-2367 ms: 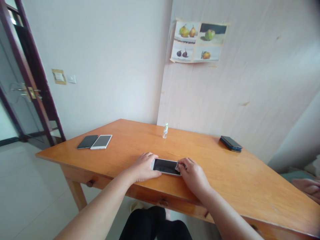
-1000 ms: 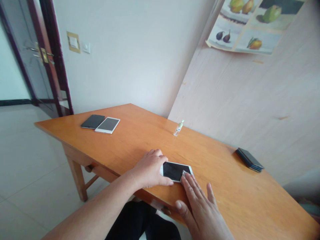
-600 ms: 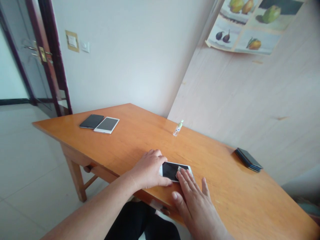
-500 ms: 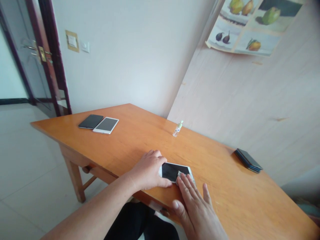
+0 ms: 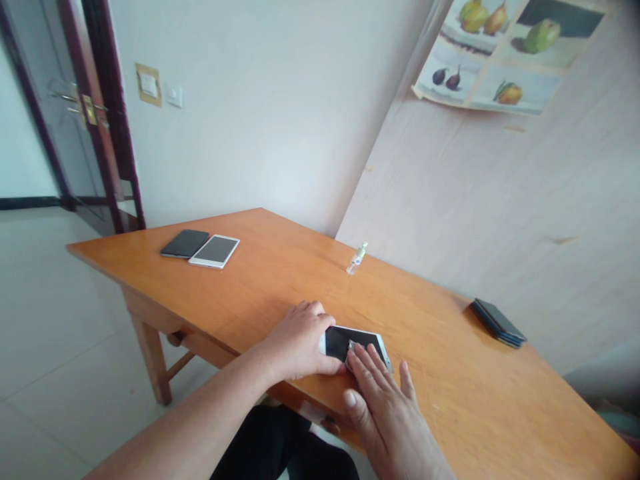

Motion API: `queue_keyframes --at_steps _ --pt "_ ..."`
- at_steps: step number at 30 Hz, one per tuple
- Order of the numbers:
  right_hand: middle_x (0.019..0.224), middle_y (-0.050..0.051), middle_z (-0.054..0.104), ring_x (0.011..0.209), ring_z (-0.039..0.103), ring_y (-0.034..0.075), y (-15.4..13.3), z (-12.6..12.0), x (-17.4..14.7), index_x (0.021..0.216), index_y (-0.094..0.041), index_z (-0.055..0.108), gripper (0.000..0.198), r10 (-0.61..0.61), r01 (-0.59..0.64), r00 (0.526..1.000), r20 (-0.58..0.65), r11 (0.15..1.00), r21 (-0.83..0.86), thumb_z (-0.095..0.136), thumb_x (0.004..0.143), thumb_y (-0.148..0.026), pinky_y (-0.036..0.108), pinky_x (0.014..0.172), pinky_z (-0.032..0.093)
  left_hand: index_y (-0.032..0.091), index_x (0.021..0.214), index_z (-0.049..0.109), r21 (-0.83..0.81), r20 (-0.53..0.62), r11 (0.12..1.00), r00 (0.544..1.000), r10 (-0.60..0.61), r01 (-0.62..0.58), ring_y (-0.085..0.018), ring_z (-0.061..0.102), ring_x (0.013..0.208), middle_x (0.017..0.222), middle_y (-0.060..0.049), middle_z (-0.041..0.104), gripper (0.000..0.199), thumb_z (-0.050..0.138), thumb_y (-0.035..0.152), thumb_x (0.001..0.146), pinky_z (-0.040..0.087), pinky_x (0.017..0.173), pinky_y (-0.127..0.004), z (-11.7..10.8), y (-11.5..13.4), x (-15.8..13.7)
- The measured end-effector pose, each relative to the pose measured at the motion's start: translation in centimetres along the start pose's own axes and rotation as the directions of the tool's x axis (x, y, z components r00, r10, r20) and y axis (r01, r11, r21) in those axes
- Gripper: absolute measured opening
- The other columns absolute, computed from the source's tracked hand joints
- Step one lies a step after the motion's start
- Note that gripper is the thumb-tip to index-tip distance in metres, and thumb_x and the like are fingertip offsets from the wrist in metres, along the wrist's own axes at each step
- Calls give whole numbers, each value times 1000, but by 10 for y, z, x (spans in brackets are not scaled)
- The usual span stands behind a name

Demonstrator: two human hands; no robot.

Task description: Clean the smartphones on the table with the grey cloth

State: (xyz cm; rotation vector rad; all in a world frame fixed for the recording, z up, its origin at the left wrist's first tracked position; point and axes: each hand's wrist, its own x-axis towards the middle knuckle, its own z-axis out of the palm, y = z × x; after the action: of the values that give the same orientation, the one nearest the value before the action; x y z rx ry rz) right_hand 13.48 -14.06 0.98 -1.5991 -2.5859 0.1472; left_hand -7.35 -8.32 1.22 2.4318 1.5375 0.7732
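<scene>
A white tablet (image 5: 337, 343) with a dark screen lies face up near the table's front edge. My left hand (image 5: 303, 340) is closed around its left end, thumb along the near side and fingers on the far side. Flat on the screen lie the stretched fingers of my right hand (image 5: 383, 393), with the thumb held apart. Beneath those fingertips shows a small crumpled greyish piece (image 5: 351, 347), perhaps a cloth or wipe; most of it is hidden.
On the wooden table (image 5: 280, 260) a white tablet (image 5: 215, 252) overlaps a dark tablet (image 5: 185, 243) at the left. A small clear pump bottle (image 5: 357, 259) stands towards the back. Dark flat items (image 5: 497, 323) are stacked at the right, by the wall.
My right hand has slid slightly left over the screen, and the crumpled piece has moved with it. My left hand keeps its hold on the tablet.
</scene>
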Motion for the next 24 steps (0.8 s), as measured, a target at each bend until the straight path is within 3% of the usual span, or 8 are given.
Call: queue_keyframes --at_steps 6,13,20,24 --pt "155 3 32 146 20 29 -13 -8 39 148 -25 38 60 22 -20 997 -70 999 32 20 100 -55 65 115 9 24 91 65 31 12 1000 1000 -2 1 -27 54 93 96 -6 56 38 72 53 66 43 81 -36 0 -1 -1" --pt "156 0 28 146 18 28 -1 2 3 150 -30 33 59 -16 17 1000 -6 999 37 24 99 -58 66 114 4 25 94 65 14 -17 1000 1000 13 -13 -28 53 96 97 -6 56 48 74 60 62 43 82 -36 3 -3 -1" --pt "154 2 34 145 23 28 -14 -9 41 147 -25 40 58 12 -9 998 -62 999 51 21 100 -55 66 114 8 25 91 65 33 3 999 1000 19 -19 -27 54 92 94 -6 56 38 72 52 66 43 79 -35 1 -3 -1" --pt "155 2 31 146 21 28 -11 -5 25 148 -25 37 61 -11 12 999 -52 1000 12 21 99 -57 66 114 4 25 93 66 24 -8 1000 1000 13 -13 -27 54 95 96 -6 57 45 75 58 63 43 80 -35 2 -3 -1"
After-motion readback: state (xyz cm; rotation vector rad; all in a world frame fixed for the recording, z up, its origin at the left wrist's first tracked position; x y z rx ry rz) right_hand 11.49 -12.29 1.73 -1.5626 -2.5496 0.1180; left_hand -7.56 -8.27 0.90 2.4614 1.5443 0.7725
